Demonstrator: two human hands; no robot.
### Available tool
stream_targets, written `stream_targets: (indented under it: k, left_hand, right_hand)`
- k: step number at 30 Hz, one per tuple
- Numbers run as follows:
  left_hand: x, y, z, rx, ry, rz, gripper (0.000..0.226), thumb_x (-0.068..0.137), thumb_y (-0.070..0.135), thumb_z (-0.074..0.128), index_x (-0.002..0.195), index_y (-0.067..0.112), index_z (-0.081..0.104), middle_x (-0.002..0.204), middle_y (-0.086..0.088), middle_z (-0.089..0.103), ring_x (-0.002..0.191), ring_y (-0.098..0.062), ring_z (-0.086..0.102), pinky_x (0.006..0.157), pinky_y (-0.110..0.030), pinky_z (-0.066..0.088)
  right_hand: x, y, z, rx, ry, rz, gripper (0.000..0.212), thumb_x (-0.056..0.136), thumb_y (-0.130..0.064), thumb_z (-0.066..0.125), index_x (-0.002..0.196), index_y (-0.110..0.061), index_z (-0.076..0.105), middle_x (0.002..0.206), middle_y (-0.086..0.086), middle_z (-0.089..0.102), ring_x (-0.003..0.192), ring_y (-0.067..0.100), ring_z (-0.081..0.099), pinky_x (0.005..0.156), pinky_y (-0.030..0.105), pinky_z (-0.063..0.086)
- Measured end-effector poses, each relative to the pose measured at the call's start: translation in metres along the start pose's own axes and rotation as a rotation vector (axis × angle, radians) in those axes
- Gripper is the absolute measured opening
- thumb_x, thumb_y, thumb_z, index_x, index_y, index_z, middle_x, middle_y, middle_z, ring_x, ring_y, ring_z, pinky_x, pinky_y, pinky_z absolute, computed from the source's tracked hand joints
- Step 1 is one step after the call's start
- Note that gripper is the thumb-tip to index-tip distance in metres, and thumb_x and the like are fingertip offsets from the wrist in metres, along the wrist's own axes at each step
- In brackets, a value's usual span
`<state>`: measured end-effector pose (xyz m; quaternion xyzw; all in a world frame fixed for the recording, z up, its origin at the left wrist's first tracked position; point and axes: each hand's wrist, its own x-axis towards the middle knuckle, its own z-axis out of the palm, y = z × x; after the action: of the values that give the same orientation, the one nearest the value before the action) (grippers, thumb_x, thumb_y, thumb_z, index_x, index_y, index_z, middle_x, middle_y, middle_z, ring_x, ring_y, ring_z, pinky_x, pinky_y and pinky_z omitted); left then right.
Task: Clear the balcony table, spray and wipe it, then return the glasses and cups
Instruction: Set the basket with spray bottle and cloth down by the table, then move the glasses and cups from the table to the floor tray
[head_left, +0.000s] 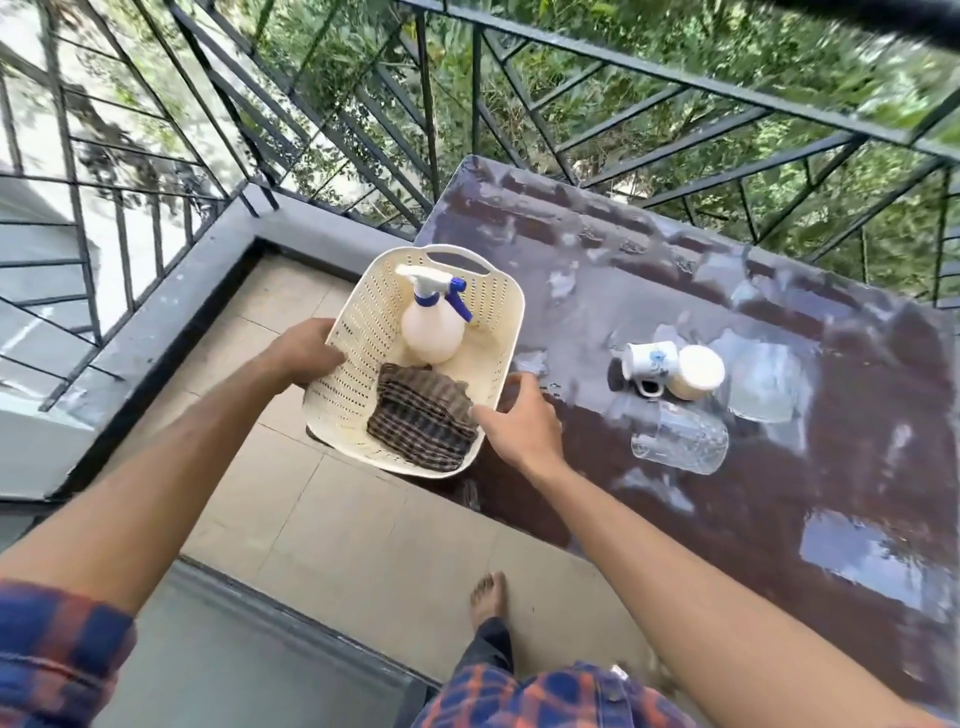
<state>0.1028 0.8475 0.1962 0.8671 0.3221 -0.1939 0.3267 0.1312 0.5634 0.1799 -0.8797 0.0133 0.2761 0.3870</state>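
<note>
left hand (306, 353): fingers curled over the basket (363, 322) left rim, judged to steady it | right hand (519, 415): fingers loosely apart beside the right rim, contact unclear | bottle (431, 332) and cloth (421, 421) are kept inside | basket is set overhanging the table (675, 519) left edge | cups (696, 371) and glasses (680, 436) lie mid-table, well apart from the basket

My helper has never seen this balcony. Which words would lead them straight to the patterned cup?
On the brown table by the railing, look right of the white basket to the small cluster of cups and glasses. It is the leftmost cup, white with a blue flower print, unlike the plain cream cup touching it.
</note>
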Motion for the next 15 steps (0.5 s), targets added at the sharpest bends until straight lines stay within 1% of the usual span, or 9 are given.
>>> stream_targets:
  k: [2, 4, 6, 7, 8, 9, 11, 13, 15]
  left_hand:
    - [0.000, 0.001, 0.002, 0.083, 0.122, 0.023, 0.043, 0.090, 0.015, 0.061, 0.133, 0.025, 0.062, 0.121, -0.006, 0.072, 0.108, -0.032, 0.067, 0.095, -0.047, 0.055]
    - [-0.008, 0.008, 0.001, 0.054, 0.340, 0.047, 0.048, 0.090, 0.023, 0.064, 0.137, 0.028, 0.058, 0.117, -0.002, 0.072, 0.110, -0.030, 0.066, 0.097, -0.045, 0.053]
    - [-0.020, 0.024, 0.002, -0.046, 0.585, 0.171, 0.041, 0.088, 0.021, 0.063, 0.129, 0.021, 0.063, 0.112, -0.005, 0.074, 0.105, -0.030, 0.069, 0.095, -0.044, 0.054]
    - [-0.028, 0.035, 0.004, -0.089, 0.678, 0.250, 0.035, 0.088, 0.021, 0.062, 0.123, 0.017, 0.066, 0.108, -0.007, 0.075, 0.099, -0.029, 0.070, 0.091, -0.042, 0.054]
    - [-0.036, 0.046, 0.007, -0.131, 0.734, 0.320, 0.031, 0.088, 0.021, 0.060, 0.117, 0.015, 0.068, 0.105, -0.008, 0.076, 0.092, -0.026, 0.071, 0.087, -0.040, 0.055]
    - [-0.045, 0.061, 0.014, -0.170, 0.754, 0.388, 0.028, 0.088, 0.021, 0.060, 0.113, 0.013, 0.069, 0.102, -0.009, 0.076, 0.086, -0.023, 0.070, 0.083, -0.038, 0.055]
    - [-0.062, 0.090, 0.035, -0.234, 0.709, 0.520, 0.022, 0.088, 0.018, 0.061, 0.107, 0.012, 0.071, 0.098, -0.007, 0.076, 0.079, -0.018, 0.068, 0.078, -0.035, 0.056]
    - [-0.073, 0.117, 0.064, -0.272, 0.614, 0.631, 0.020, 0.087, 0.017, 0.062, 0.105, 0.013, 0.072, 0.094, -0.001, 0.074, 0.075, -0.016, 0.067, 0.078, -0.036, 0.057]
    - [-0.082, 0.144, 0.101, -0.283, 0.477, 0.699, 0.020, 0.087, 0.022, 0.061, 0.102, 0.016, 0.073, 0.089, 0.005, 0.072, 0.073, -0.014, 0.068, 0.079, -0.039, 0.058]
  right_hand:
    - [-0.002, 0.001, -0.003, -0.061, -0.022, -0.011, 0.065, 0.070, -0.067, 0.065, 0.123, -0.034, 0.047, 0.116, -0.004, 0.068, 0.108, 0.024, 0.063, 0.083, 0.036, 0.045]
    - [-0.004, 0.002, -0.011, -0.140, -0.041, -0.022, 0.073, 0.068, -0.079, 0.058, 0.127, -0.036, 0.049, 0.121, -0.003, 0.069, 0.112, 0.027, 0.063, 0.091, 0.040, 0.049]
    - [-0.006, 0.006, -0.025, -0.189, -0.025, -0.039, 0.072, 0.067, -0.085, 0.054, 0.122, -0.039, 0.056, 0.117, -0.004, 0.070, 0.110, 0.025, 0.064, 0.092, 0.040, 0.050]
    - [-0.007, 0.010, -0.034, -0.195, -0.012, -0.044, 0.070, 0.067, -0.087, 0.053, 0.118, -0.038, 0.059, 0.113, -0.006, 0.071, 0.107, 0.023, 0.064, 0.091, 0.040, 0.051]
    - [-0.008, 0.014, -0.041, -0.196, 0.000, -0.048, 0.066, 0.068, -0.086, 0.053, 0.113, -0.038, 0.063, 0.107, -0.008, 0.072, 0.103, 0.021, 0.065, 0.090, 0.039, 0.053]
    - [-0.008, 0.020, -0.051, -0.193, 0.020, -0.051, 0.058, 0.071, -0.082, 0.055, 0.108, -0.037, 0.065, 0.101, -0.010, 0.071, 0.099, 0.019, 0.066, 0.088, 0.039, 0.054]
    - [-0.005, 0.036, -0.070, -0.188, 0.070, -0.054, 0.043, 0.077, -0.071, 0.059, 0.099, -0.036, 0.067, 0.092, -0.013, 0.070, 0.094, 0.017, 0.066, 0.082, 0.035, 0.055]
    - [-0.002, 0.052, -0.091, -0.171, 0.127, -0.052, 0.033, 0.079, -0.064, 0.061, 0.092, -0.033, 0.068, 0.087, -0.013, 0.069, 0.092, 0.016, 0.067, 0.077, 0.031, 0.051]
    - [0.000, 0.070, -0.117, -0.150, 0.175, -0.024, 0.026, 0.081, -0.059, 0.064, 0.088, -0.034, 0.067, 0.089, -0.014, 0.069, 0.092, 0.015, 0.066, 0.075, 0.030, 0.048]
